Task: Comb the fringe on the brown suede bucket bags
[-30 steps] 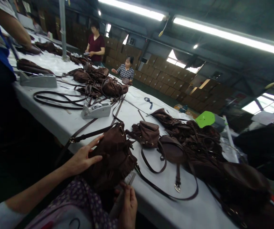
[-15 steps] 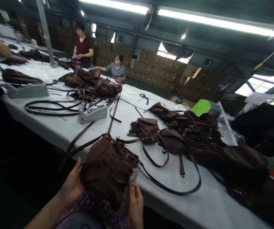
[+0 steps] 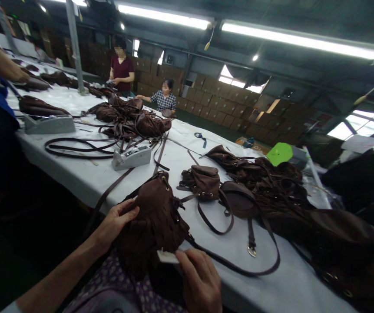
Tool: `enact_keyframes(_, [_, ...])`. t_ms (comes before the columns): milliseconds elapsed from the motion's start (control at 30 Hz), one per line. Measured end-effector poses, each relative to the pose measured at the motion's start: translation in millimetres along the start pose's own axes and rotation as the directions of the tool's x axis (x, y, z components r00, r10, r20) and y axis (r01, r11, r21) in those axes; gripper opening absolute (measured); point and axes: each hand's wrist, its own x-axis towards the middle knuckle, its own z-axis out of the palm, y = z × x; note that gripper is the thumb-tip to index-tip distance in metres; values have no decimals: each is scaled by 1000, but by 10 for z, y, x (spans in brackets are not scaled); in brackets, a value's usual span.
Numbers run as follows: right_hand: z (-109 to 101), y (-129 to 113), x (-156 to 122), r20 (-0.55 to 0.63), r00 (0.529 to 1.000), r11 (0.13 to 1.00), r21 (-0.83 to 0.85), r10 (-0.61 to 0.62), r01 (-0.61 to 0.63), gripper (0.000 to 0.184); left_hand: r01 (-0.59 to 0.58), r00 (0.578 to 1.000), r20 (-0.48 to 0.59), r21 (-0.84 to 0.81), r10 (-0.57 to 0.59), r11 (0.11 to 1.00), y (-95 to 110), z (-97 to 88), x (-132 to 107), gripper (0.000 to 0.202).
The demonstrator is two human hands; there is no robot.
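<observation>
A dark brown fringed bag lies at the near edge of the white table, partly over my lap. My left hand grips its left side, fingers curled over the top. My right hand is closed on a small white tag at the bag's lower right. A long brown strap trails from the bag across the table to the right.
More brown bags and straps are heaped to the right and in the middle of the table. Two grey tape dispensers stand to the left. Other people work at the far end and at the left edge. Stacked cartons line the back wall.
My left hand shifted from the bag's lower left side up onto its top. My right hand rose and now pinches the white tag. The bag looks bunched up more.
</observation>
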Motion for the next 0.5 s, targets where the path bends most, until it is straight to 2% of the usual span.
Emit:
enact_keyframes(67, [-70,-199,361,96,976,980,19,-197,196,24,14,996,85,14,-16,1000,141,106,-89,39])
enact_keyframes(133, [-59,-341,632,191,911,931,42,-364,363,21,9,989,150,8,-10,1000,210,201,-160,31])
enact_keyframes(200, [5,-346,761,274,864,903,43,-422,428,19,4,980,198,5,-5,1000,223,252,-203,24])
enact_keyframes(233, [40,-287,768,306,861,908,29,-407,419,19,11,976,218,1,-11,1000,219,256,-213,23])
enact_keyframes(300, [86,-66,688,338,883,937,-13,-325,350,21,49,972,233,-30,-40,998,200,226,-211,26])
enact_keyframes(400, [74,372,421,340,917,963,-94,-209,254,24,142,974,190,-105,-120,984,135,150,-179,34])
enact_keyframes(500, [-23,746,87,373,917,962,-164,-142,216,25,199,973,145,-139,-179,970,24,126,-144,36])
